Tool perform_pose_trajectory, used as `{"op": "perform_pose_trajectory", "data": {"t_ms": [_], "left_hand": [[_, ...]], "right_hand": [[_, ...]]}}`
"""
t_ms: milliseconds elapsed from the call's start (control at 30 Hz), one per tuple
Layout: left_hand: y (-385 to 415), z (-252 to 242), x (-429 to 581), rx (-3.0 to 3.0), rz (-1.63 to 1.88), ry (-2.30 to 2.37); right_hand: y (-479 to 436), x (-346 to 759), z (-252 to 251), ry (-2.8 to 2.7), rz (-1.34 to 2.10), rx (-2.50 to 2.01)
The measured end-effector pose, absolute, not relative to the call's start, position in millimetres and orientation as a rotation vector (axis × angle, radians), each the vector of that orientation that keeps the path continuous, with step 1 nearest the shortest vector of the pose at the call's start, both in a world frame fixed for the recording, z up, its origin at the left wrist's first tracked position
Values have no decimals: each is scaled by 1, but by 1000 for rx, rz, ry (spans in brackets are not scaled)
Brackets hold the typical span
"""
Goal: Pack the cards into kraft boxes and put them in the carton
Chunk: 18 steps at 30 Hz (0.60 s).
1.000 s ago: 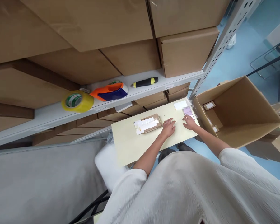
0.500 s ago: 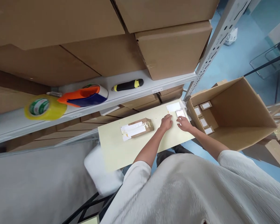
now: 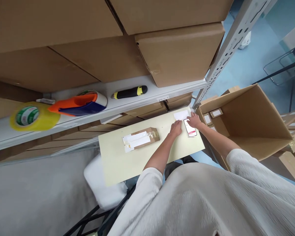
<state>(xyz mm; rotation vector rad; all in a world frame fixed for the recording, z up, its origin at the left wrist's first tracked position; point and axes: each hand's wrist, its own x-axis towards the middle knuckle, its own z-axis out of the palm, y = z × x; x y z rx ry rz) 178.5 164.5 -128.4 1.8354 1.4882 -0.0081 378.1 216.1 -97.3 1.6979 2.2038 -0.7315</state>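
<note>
A pale yellow board (image 3: pixel 115 160) serves as the work surface, with a smartphone (image 3: pixel 191 130) lying on it, its screen lit white with a pink bar. My right hand (image 3: pixel 194 120) is over the phone's far end, fingers spread, some of them near the sheet's right edge. That white paper sheet (image 3: pixel 181 115) lies flat at the back of the board. Just left of the phone, my left hand (image 3: pixel 176 128) rests at the sheet's near edge with fingers stretched out; its fingertips are partly hidden. Farther left lies a taped cardboard packet (image 3: pixel 152 134) with a white label (image 3: pixel 137 140).
A large open carton (image 3: pixel 241 131) with small labelled boxes inside stands right of the board. On the shelf (image 3: pixel 123 102) above are yellow tape (image 3: pixel 36 116), an orange-blue tape dispenser (image 3: pixel 76 104) and a black-yellow utility knife (image 3: pixel 130 92). Stacked cartons (image 3: pixel 182 54) fill the shelf; a metal post (image 3: pixel 226 52) rises beside them.
My right hand has moved from the phone's near end to its far end. The phone now sits nearer me, with more of its screen showing. My left hand stays by the sheet.
</note>
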Motion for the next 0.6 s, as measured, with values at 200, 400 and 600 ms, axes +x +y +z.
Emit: {"op": "perform_pose_trajectory", "data": {"t_ms": [200,400,600], "left_hand": [[162,-127,178,1791,-84,1472],[169,-116,185,1723,113,1574],[195,-104,205,1465,528,1600]], "right_hand": [[223,379,-98,2153,-747,1679],[229,384,-83,2239,-872,1864],[246,387,-78,2273,-1170,2244]]}}
